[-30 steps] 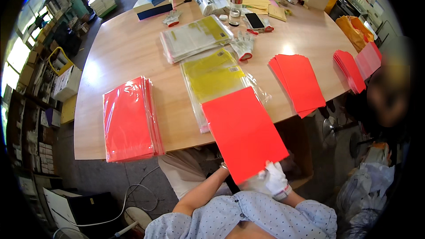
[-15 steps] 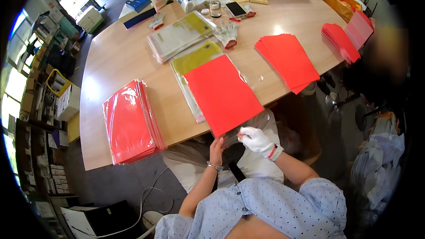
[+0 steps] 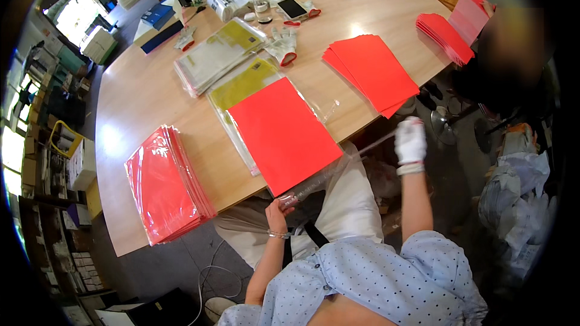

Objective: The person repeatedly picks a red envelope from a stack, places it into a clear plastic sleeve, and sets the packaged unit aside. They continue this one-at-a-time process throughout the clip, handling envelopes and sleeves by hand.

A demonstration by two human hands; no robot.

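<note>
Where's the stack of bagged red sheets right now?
In the head view, the stack of bagged red sheets lies at the table's near left edge, left of the single red sheet.

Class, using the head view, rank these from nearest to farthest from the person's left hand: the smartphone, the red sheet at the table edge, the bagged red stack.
From the left hand:
1. Red sheet, just above it at the table edge.
2. Bagged red stack, off to the left.
3. Smartphone, at the far side.
</note>
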